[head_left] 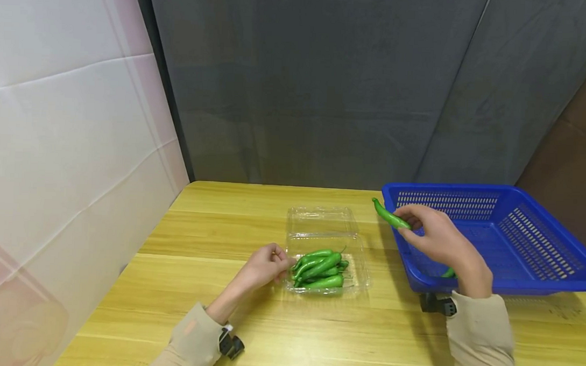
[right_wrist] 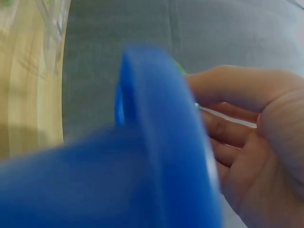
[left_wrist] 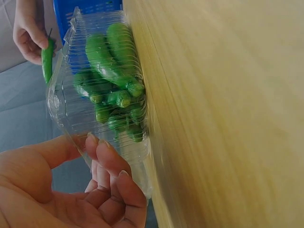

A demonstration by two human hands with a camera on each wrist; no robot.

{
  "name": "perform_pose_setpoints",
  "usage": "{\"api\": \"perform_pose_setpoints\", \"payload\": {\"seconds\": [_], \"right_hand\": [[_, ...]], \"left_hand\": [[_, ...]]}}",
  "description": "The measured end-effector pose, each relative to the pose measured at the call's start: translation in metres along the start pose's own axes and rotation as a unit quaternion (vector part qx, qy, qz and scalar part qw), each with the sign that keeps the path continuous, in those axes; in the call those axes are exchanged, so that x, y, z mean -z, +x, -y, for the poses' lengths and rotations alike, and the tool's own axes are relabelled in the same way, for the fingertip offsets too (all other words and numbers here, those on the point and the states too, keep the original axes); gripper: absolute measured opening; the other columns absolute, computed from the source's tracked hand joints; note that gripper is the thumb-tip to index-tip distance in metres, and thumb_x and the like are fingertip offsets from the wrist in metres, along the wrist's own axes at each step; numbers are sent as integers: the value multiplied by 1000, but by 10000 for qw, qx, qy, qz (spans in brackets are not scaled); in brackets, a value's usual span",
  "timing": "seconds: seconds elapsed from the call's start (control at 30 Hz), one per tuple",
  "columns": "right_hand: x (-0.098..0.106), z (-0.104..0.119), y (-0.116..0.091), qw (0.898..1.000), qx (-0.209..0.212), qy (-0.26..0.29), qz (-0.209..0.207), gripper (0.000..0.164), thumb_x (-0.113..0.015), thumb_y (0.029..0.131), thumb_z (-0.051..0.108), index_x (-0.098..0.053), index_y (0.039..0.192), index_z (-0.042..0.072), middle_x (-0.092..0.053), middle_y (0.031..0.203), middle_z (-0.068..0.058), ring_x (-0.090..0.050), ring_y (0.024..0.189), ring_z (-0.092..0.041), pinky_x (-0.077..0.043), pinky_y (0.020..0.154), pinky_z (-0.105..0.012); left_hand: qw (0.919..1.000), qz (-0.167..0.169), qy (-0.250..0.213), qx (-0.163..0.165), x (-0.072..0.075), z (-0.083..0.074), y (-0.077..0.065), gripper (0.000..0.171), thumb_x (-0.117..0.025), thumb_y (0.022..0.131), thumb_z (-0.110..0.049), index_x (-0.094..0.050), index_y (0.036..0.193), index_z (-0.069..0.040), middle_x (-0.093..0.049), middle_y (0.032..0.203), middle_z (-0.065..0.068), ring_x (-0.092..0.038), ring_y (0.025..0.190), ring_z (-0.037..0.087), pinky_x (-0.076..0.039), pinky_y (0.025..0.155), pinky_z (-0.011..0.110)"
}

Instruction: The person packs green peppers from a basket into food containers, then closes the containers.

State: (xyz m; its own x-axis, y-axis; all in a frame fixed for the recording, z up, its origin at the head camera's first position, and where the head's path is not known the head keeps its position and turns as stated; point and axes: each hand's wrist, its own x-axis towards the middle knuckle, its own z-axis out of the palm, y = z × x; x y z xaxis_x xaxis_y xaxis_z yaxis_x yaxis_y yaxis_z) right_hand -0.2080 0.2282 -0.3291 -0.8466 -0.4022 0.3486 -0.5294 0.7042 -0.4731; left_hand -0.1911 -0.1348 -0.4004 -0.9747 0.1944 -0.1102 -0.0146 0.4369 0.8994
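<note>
Left hand (head_left: 262,267), lower centre, pinches the edge of a clear container (head_left: 362,271) holding green peppers (head_left: 319,267); rightward, one pepper (head_left: 390,214) is pinched by the right hand (head_left: 435,236) near the left rim of a blue basket (head_left: 489,241), frame right. Shifting peppers singly seems the step; the next move calls for clearing that rim.

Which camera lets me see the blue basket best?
The head view: nearly the whole blue basket shows, inside and rim, though the right hand covers a bit. The left wrist view shows only a piece, partly behind the clear box. The right wrist view shows just a blurry close-up part.
</note>
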Motion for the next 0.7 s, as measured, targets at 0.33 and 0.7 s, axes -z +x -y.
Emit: {"api": "perform_pose_setpoints", "payload": {"seconds": [0.33, 0.7], "right_hand": [[-13, 11, 7, 9995, 267, 130, 89, 26, -68, 94, -2, -65, 120, -2, -68, 105, -10, -63, 87, -21, -53, 77, -45], [-21, 15, 12, 9988, 466, 116, 81, 26, -67, 93, -5, -66, 118, -2, -68, 105, -11, -63, 85, -22, -54, 75, -43]], "left_hand": [[9999, 56, -93, -20, 0, -1, 0, 17, -68, 97, -13, -56, 95, -1, -61, 74, 11, -57, 61, 19, -46, 58, 27], [10000, -67, 17, 54, -1, 0, 1, 17, -70, 96, -13, -57, 94, -2, -61, 75, 10, -57, 62, 19, -47, 58, 28]]}}
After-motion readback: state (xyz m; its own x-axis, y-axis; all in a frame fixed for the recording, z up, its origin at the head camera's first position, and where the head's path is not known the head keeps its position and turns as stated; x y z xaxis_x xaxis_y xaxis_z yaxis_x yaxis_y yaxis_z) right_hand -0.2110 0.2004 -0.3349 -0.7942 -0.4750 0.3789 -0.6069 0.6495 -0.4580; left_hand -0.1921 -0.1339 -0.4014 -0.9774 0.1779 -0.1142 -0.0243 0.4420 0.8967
